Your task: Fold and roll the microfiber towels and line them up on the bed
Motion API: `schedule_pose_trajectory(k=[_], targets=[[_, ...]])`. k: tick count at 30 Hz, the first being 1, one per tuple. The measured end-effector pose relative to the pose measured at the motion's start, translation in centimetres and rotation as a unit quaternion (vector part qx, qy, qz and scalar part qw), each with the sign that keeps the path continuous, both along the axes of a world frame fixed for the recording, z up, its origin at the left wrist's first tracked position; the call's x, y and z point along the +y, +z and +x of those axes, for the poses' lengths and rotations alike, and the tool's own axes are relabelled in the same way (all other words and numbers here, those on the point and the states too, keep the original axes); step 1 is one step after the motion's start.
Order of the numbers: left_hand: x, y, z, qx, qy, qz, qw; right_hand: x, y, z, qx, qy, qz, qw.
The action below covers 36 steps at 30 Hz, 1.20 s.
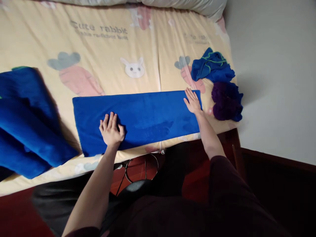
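A blue towel [145, 115], folded into a long flat strip, lies along the front edge of the bed. My left hand [112, 130] rests on its left part, fingers spread and palm down. At the towel's right end my right hand [192, 100] lies flat with its fingers stretched out. Neither hand grips the cloth. Some darker patches show on the towel's surface between the two hands.
More blue cloth [29, 121] is piled at the left. A crumpled blue cloth with green edging [212, 65] and a purple and blue bundle [225, 100] lie at the bed's right edge, near the wall [274, 75]. Grey bedding [182, 7] runs along the back.
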State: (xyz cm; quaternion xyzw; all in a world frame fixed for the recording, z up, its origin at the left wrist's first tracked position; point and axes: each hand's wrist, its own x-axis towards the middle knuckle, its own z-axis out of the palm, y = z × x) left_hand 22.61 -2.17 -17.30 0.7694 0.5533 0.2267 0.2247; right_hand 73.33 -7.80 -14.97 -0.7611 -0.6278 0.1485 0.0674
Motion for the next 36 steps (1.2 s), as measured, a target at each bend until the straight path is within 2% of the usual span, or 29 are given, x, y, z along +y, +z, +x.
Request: schedule_pose_trajectory(k=[7,9,12,16,18,20,22,25,27,29,32,34,36], targets=[[0.0,-0.1,0.0,0.011,0.003,0.014,1.000,0.2,-0.2,3.8,-0.052,-0.030,-0.001,0.998],[0.1,-0.1,0.0,0.013,0.003,0.019,1.000,0.5,0.1,3.6,-0.065,-0.038,-0.001,0.997],[0.1,-0.2,0.1,0.012,0.005,0.016,1.000,-0.1,0.7,1.7,-0.084,-0.045,0.007,0.995],[0.1,-0.3,0.0,0.000,0.004,0.002,1.000,-4.8,0.7,-1.6,-0.057,0.004,0.016,0.998],[0.1,-0.3,-0.1,-0.002,0.004,-0.001,1.000,-7.7,0.6,-2.1,-0.033,0.026,0.009,0.999],[0.1,-0.4,-0.2,0.006,0.005,-0.001,1.000,-9.7,0.5,-1.5,-0.028,0.021,0.006,0.999],[0.2,-0.5,-0.2,0.016,0.004,0.003,1.000,-10.4,0.7,-0.3,-0.037,0.002,0.005,0.999],[0.3,-0.2,-0.1,0.028,0.002,0.011,1.000,-10.0,1.2,0.5,-0.051,-0.027,0.002,0.998],[0.2,0.3,0.0,0.036,-0.006,0.011,0.999,-10.1,1.7,-0.5,-0.060,-0.052,0.010,0.997],[-0.2,1.0,-0.4,0.051,-0.022,0.008,0.998,-11.4,1.9,-2.4,-0.065,-0.069,0.033,0.995],[-2.1,1.9,-2.4,0.090,-0.010,0.007,0.996,-15.5,1.0,-5.6,-0.049,-0.076,0.070,0.993],[-4.2,2.0,-4.7,0.116,0.035,0.009,0.993,-18.9,-0.2,-6.9,-0.029,-0.096,0.079,0.992],[-6.6,1.8,-7.3,0.134,0.076,0.006,0.988,-21.9,-1.3,-7.2,-0.023,-0.142,0.089,0.986]])
